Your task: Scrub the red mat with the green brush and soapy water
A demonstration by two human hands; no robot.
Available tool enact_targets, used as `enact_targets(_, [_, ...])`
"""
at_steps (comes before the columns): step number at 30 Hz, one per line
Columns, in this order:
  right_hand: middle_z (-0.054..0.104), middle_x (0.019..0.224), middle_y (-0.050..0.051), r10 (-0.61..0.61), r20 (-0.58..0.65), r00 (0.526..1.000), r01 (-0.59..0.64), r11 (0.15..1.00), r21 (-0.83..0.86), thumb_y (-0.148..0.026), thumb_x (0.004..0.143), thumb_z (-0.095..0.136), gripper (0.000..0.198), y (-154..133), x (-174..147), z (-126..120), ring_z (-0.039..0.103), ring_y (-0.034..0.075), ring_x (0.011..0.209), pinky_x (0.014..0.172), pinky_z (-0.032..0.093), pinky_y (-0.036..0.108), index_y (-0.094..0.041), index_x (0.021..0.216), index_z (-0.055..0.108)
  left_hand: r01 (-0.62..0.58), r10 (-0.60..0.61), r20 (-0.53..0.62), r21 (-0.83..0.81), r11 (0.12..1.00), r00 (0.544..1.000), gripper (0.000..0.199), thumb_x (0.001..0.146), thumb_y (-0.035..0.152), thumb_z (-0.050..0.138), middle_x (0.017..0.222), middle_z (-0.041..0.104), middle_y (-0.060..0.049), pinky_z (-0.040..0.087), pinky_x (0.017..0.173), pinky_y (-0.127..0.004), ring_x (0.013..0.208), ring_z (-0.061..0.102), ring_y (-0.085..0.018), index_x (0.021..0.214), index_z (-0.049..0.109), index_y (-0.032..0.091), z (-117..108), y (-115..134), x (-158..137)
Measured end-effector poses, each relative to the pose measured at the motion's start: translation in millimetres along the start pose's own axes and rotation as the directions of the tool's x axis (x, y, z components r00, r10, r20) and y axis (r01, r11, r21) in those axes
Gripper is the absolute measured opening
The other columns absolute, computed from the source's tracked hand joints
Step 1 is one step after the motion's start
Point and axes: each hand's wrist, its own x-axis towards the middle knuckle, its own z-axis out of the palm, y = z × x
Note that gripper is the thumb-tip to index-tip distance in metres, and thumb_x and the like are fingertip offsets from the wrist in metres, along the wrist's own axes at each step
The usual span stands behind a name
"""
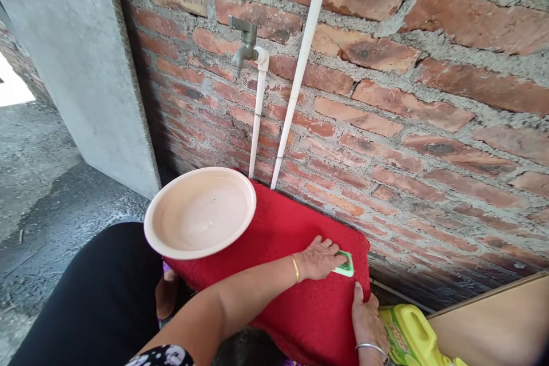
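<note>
A plush-looking red mat lies spread over a low surface against the wall. On its right part, my left hand is laid over a small rectangular item with a pale green rim. The fingers hide much of this item, so I cannot tell its exact kind. At the mat's right edge my right hand grips the border, thumb on top and the other fingers out of sight. A wide pale basin stands on the mat's left end, with a few specks on its bottom.
A grey tap on a white pipe projects from the brick wall above the basin. One long white pipe runs beside it. At right are a yellow jug and a tan board. A concrete slab stands at left.
</note>
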Motion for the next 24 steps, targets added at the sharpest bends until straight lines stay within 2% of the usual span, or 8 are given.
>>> enact_targets(2, [0.065,0.125,0.027,-0.001,0.000,1.000,0.001,1.000,0.008,-0.072,0.092,0.003,0.090,1.3,2.5,1.1,0.068,0.036,0.109,0.095,0.047,0.052,-0.009,0.145,0.040,0.120,-0.120,-0.020,0.030,0.992,0.993,0.041,0.097,0.027,0.043,0.119,0.057,-0.008,0.040,0.093,-0.042,0.107,0.048,-0.024,0.137,0.049,0.033,-11.6,-27.8,-30.4])
enact_targets(4, [0.065,0.125,0.027,-0.009,0.001,1.000,0.009,1.000,0.018,-0.072,0.092,0.003,0.090,2.2,5.2,2.3,0.068,0.035,0.109,0.096,0.046,0.053,-0.009,0.145,0.040,0.357,-0.354,-0.047,0.077,0.931,0.934,0.044,0.095,0.022,0.046,0.120,0.057,-0.010,0.040,0.092,-0.043,0.107,0.049,-0.025,0.138,0.050,0.032,-26.6,-60.3,-54.6])
enact_targets(8, [0.064,0.125,0.029,-0.016,0.012,1.000,0.016,1.000,0.024,-0.072,0.092,0.001,0.092,2.4,9.9,3.7,0.067,0.035,0.111,0.097,0.046,0.052,-0.007,0.145,0.039,0.789,-0.771,-0.172,0.103,0.606,0.614,0.047,0.096,0.013,0.038,0.116,0.057,-0.015,0.042,0.088,-0.042,0.107,0.051,-0.027,0.141,0.050,0.022,-49.5,-106.9,-71.5])
enact_targets(10, [0.064,0.125,0.029,-0.019,0.017,1.000,0.019,1.000,0.021,-0.072,0.092,0.001,0.093,1.9,11.3,3.3,0.067,0.035,0.112,0.098,0.046,0.052,-0.005,0.145,0.038,0.842,-0.817,-0.205,0.098,0.531,0.539,0.048,0.097,0.011,0.034,0.116,0.058,-0.015,0.043,0.087,-0.041,0.107,0.052,-0.026,0.142,0.049,0.020,-49.8,-106.5,-66.0])
enact_targets(12, [0.063,0.126,0.030,-0.025,0.015,1.000,0.025,0.999,0.022,-0.071,0.092,0.001,0.092,1.7,12.4,2.7,0.066,0.036,0.114,0.097,0.046,0.053,-0.004,0.144,0.039,0.830,-0.803,-0.211,0.115,0.546,0.558,0.049,0.096,0.011,0.034,0.117,0.058,-0.015,0.043,0.087,-0.041,0.106,0.052,-0.026,0.143,0.048,0.019,-41.1,-88.4,-58.1])
enact_targets(18, [0.059,0.133,0.031,-0.059,0.005,0.998,0.059,0.997,0.049,-0.071,0.092,0.004,0.092,3.5,18.9,3.0,0.063,0.038,0.119,0.100,0.045,0.053,-0.003,0.146,0.037,0.388,-0.372,-0.134,0.121,0.914,0.919,0.050,0.092,0.024,0.049,0.120,0.057,-0.014,0.043,0.090,-0.045,0.106,0.051,-0.027,0.143,0.045,0.021,-5.8,-22.1,-75.5])
enact_targets(21, [0.059,0.133,0.031,-0.071,-0.009,0.997,0.071,0.996,0.054,-0.069,0.093,0.006,0.091,3.4,23.4,4.0,0.064,0.036,0.118,0.101,0.046,0.051,-0.002,0.145,0.038,0.388,-0.377,-0.113,0.101,0.916,0.919,0.047,0.094,0.024,0.047,0.122,0.057,-0.013,0.043,0.093,-0.048,0.110,0.051,-0.028,0.141,0.047,0.025,-15.2,-31.4,-104.0])
enact_targets(24, [0.060,0.131,0.031,-0.086,-0.037,0.996,0.088,0.995,0.051,-0.067,0.094,0.008,0.090,2.7,27.1,3.8,0.064,0.036,0.117,0.100,0.047,0.051,0.000,0.144,0.041,0.608,-0.596,-0.124,0.109,0.787,0.794,0.049,0.093,0.014,0.044,0.123,0.057,-0.015,0.044,0.093,-0.046,0.112,0.052,-0.028,0.141,0.048,0.021,-35.2,-52.1,-126.1])
